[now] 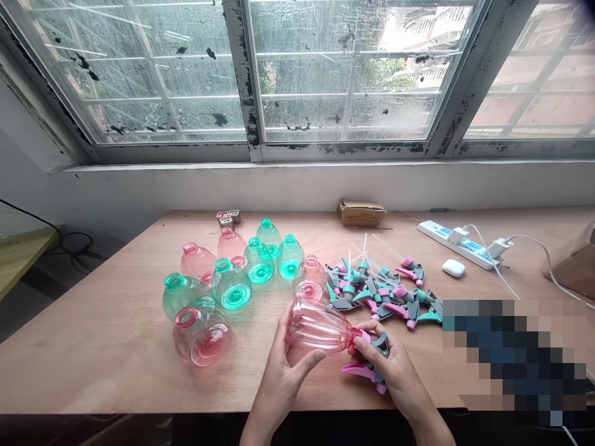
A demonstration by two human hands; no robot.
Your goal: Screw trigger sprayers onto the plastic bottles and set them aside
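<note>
A clear pink plastic bottle (pixel 318 325) lies on its side in the air over the near part of the table, its neck pointing right. My left hand (pixel 290 368) is wrapped round its base end. At the neck, my right hand (pixel 388 359) grips a pink and grey trigger spray head (pixel 360 370), whose pink collar meets the bottle's mouth. How far the collar is screwed on cannot be seen. Left of my hands stand several pink bottles (pixel 203 337) and green bottles (pixel 231 285) with open necks. Beyond my right hand lies a pile of spray heads (pixel 381 291) with thin white tubes.
A white power strip (pixel 460 243) with two plugged chargers and cables lies at the back right, near a white earbud case (pixel 453 267). A small cardboard box (pixel 361 213) stands by the wall. A blurred-out patch (pixel 514 356) covers the right front. Another carton (pixel 574 260) is at the right edge.
</note>
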